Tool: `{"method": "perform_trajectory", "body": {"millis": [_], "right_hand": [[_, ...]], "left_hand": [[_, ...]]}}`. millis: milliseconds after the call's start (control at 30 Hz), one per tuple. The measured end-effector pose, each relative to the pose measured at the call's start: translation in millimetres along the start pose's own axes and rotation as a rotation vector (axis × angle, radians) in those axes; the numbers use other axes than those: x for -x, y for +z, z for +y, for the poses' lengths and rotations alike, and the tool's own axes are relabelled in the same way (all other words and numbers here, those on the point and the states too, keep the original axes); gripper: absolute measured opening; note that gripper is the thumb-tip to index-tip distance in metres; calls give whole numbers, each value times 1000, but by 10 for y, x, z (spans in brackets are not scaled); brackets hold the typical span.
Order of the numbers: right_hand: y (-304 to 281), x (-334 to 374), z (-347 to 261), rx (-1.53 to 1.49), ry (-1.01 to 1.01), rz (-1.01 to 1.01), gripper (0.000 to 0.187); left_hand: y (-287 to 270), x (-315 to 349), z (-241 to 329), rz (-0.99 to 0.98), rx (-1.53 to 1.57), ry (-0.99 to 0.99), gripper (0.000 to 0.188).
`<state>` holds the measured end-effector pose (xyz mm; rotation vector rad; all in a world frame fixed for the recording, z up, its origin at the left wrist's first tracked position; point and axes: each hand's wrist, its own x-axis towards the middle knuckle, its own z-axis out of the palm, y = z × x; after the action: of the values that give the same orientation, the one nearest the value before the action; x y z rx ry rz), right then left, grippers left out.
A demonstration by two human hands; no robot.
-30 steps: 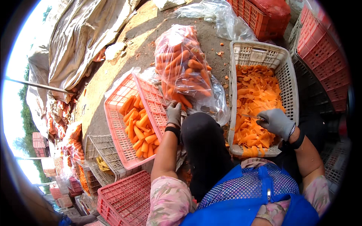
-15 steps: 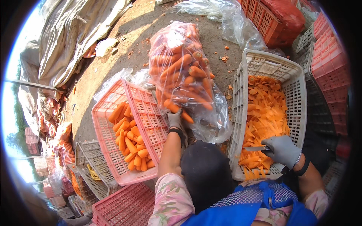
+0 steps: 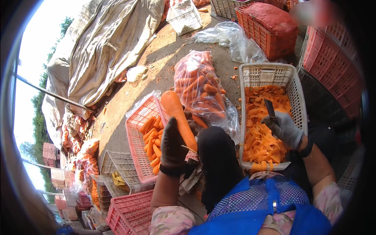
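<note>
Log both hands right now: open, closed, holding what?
Left hand: closed around a large carrot.
Right hand: closed on a flat-bladed tool.

Bright orange marks the carrot between the left fingers, gloved in dark grey-brown. The right fingers are gloved in pale grey around a dark blade. Orange peelings fill the greyish-white crate beneath those; a pink crate is left of the left fingers. Nearer the body than both: a pink-and-green floral sleeve on pale cloth, a blue vest with dotted mesh, and a black knee.
</note>
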<state>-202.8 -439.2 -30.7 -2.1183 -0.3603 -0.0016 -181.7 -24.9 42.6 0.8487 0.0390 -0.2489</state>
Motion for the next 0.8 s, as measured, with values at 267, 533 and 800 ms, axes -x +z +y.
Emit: {"method": "perform_trajectory", "body": {"millis": [267,533,800], "right_hand": [[-94,-17,-30,-574,-47,153,65],[-110,322,-450,-701,219,23,30],[225,132,-122,-437,-81,-355,23]], "left_hand": [[1141,115,-862,109,-29,-149,56],[629,-565,-2052,-64,39,-421,73],[730,-323,-2038,-319,-220,-446,86]]}}
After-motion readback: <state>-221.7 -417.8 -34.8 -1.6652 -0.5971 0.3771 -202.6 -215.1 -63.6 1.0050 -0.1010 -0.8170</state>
